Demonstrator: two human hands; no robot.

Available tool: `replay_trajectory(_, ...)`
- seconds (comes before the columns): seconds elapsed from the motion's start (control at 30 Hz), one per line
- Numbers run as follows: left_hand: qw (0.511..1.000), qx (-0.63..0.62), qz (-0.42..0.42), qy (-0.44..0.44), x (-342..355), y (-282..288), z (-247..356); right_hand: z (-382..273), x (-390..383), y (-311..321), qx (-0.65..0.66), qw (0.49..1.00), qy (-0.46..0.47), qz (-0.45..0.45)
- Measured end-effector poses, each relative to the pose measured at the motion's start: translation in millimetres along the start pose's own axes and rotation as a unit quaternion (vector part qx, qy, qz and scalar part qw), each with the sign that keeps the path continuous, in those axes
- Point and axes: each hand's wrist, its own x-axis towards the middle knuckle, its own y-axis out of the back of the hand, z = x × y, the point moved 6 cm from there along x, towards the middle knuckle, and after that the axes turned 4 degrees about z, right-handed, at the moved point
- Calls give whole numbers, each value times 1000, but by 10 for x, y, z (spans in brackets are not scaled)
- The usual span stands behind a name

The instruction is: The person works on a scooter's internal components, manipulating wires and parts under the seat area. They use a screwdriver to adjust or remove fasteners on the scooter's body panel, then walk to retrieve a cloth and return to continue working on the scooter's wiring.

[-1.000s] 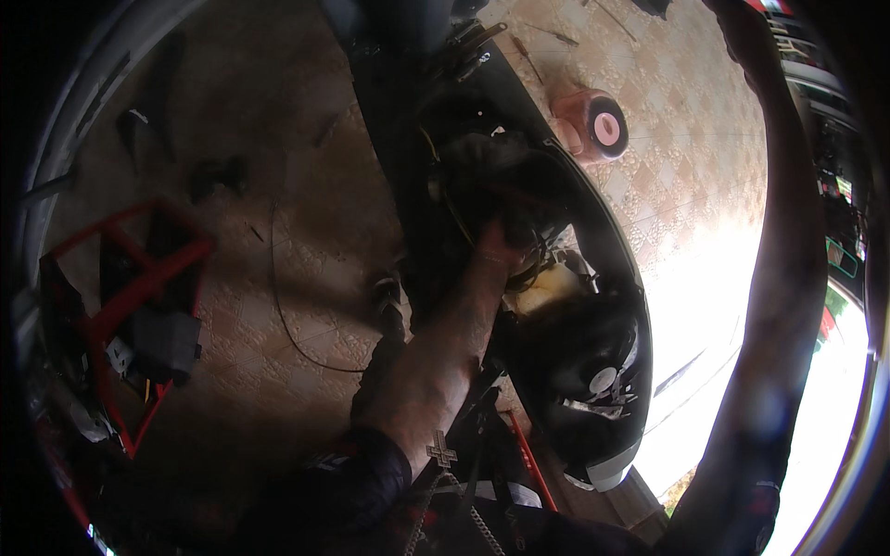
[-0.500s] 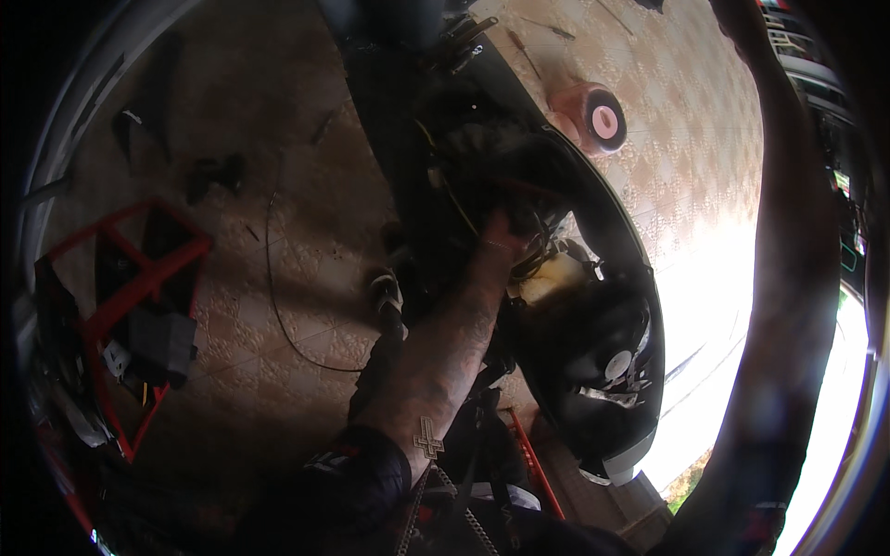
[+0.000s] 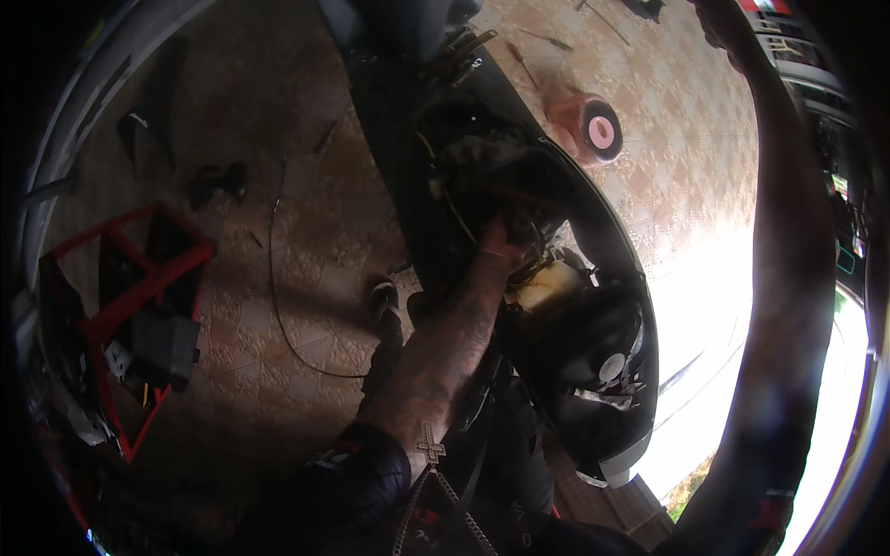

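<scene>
My left arm stretches into the open body of a black scooter (image 3: 607,222), where the seat area is uncovered. Deep in that cavity, my left hand (image 3: 503,241) is among dark parts and wiring; shadow hides its fingers, so its grip is unclear. Just beside it sits a yellowed plastic tank (image 3: 545,284) with cables around it. Along the right side my right arm reaches far up. My right hand (image 3: 716,35) is at the top edge, partly cut off and dark; whatever it touches is out of view.
A red metal frame (image 3: 153,287) with a grey box stands at left. A thin black cable (image 3: 274,287) curves over the tiled floor near a dark part (image 3: 218,183). Beyond the scooter lies a reddish round container (image 3: 567,125), with a screwdriver-like tool (image 3: 522,65) close by.
The view has shifted slightly, and more of my right hand shows at the top. My left hand stays in the same part of the scooter's cavity.
</scene>
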Motion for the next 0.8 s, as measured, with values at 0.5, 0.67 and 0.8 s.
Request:
replay_trajectory(0.5, 991, -94, 17, 89, 93, 138, 35, -377, -251, -37, -165, 959, 100, 208)
replay_trajectory(0.67, 997, -69, -16, 21, 84, -3, 13, -89, -180, -10, -81, 986, 42, 139)
replay_trajectory(0.8, 997, -62, 36, 42, -28, 52, -67, 34, -74, 16, -85, 989, 54, 113)
